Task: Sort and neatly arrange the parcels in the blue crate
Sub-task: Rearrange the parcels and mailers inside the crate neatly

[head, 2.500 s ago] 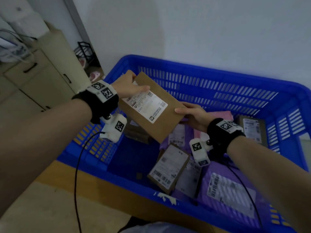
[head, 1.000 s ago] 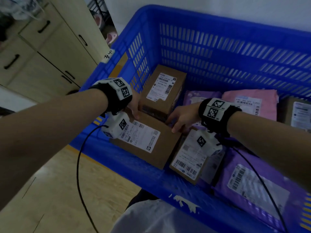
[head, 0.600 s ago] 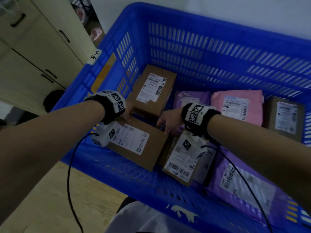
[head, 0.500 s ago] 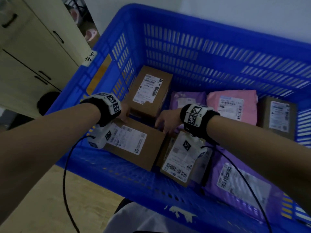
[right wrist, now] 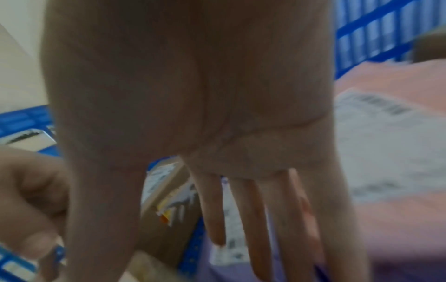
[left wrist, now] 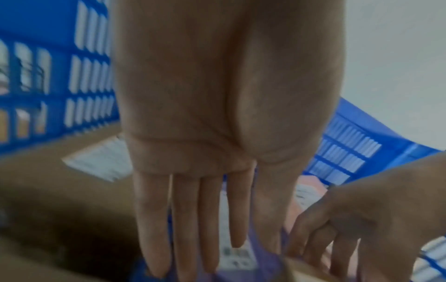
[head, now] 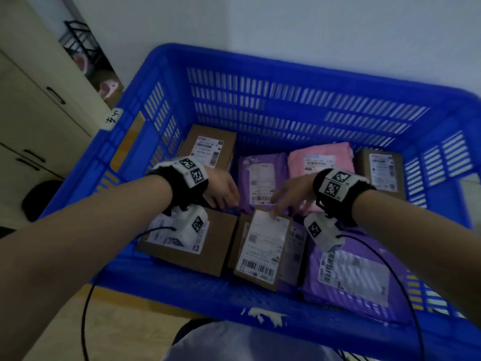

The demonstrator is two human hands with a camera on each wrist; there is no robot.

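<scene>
Inside the crate (head: 286, 100), four parcels are lining the far wall, the corner box (head: 210, 148) sitting leftmost. Nearer us, a wide box (head: 205, 246) is lying left, a narrow box (head: 263, 248) leaning beside it, a mailer (head: 354, 269) lying right.

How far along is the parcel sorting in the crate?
Done: the back row lies flat, and a brown box sits front left. In hand: both open hands, left and right, reach toward the tilted box. Left: straightening it and the purple bags beneath.
</scene>
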